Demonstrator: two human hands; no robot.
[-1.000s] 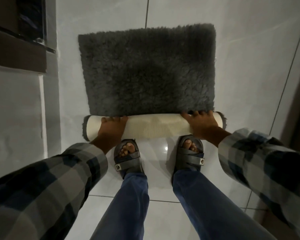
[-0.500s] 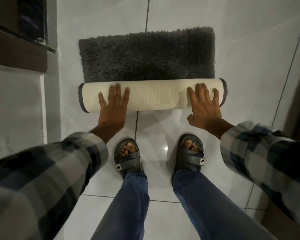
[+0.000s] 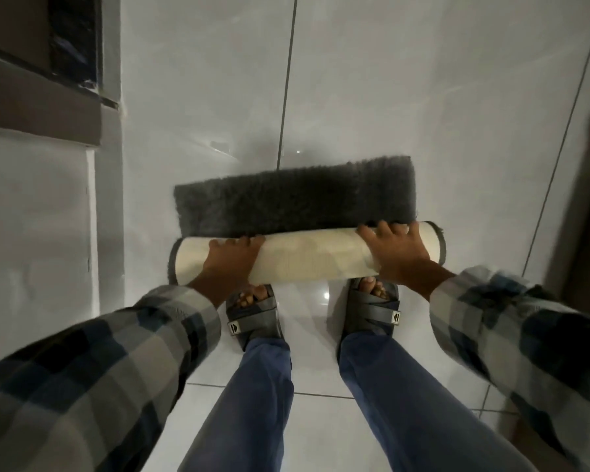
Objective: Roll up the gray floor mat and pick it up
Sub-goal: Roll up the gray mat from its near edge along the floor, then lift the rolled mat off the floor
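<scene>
Both hands lie on top of the rolled part of the shaggy gray floor mat (image 3: 293, 195): the left hand (image 3: 230, 258) sits toward the left end of the roll with its fingers curled over the far side, and the right hand (image 3: 394, 252) sits near the right end, its fingers spread and hooked over the top where the roll meets the flat pile. Neither hand is a closed fist; each is pressed palm-down and cupped around the roll, gripping it from above. The mat lies on the glossy white tiled floor (image 3: 389, 97), with its cream woven backing (image 3: 307, 258) turned outward on the roll and a strip of dark pile not yet rolled lying flat beyond it. The roll sits just in front of the toes of two dark strapped sandals (image 3: 252, 318), near the person's blue trouser legs. The rolling step looks well along, perhaps two thirds done by my reading. To finish it cleanly, the hands should probably push away evenly, each bearing the same weight, so that the ends stay flush and the roll does not cone toward one side. Keeping downward pressure while turning would hold the layers tight; the slick tile may let the flat strip slide ahead instead of feeding in, so short, firm turns seem wiser than one long shove.
</scene>
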